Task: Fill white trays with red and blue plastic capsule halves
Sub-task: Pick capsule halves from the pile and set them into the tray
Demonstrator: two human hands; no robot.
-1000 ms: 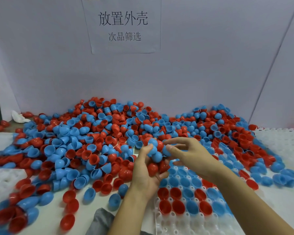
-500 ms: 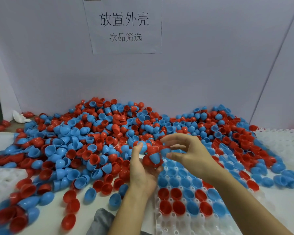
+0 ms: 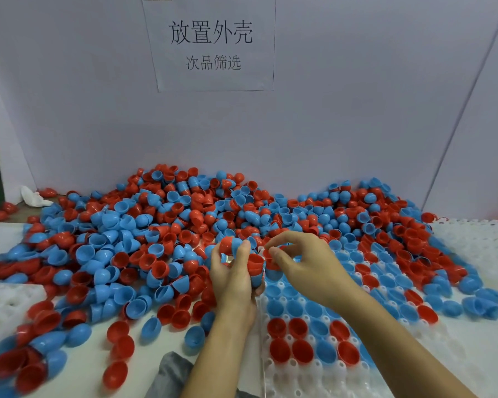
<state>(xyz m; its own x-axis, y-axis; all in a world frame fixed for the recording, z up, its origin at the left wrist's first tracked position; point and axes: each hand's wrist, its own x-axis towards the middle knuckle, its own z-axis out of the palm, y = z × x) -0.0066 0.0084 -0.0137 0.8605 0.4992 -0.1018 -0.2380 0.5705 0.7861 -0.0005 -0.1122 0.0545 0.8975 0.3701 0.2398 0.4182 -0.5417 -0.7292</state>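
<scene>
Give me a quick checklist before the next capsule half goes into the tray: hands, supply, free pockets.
1. Left hand holds a stock of capsule halves, red and blue: ok.
2. Right hand has one half singled out: cannot tell; its fingertips pinch at the red halves by the left hand, blurred.
3. White tray has free pockets: ok, the near rows are bare.
4. Seated halves sit open side up: ok for the near red ones; far rows are blurred.
5. Loose pile within reach for refill: ok, it lies just behind and left of the hands.
</scene>
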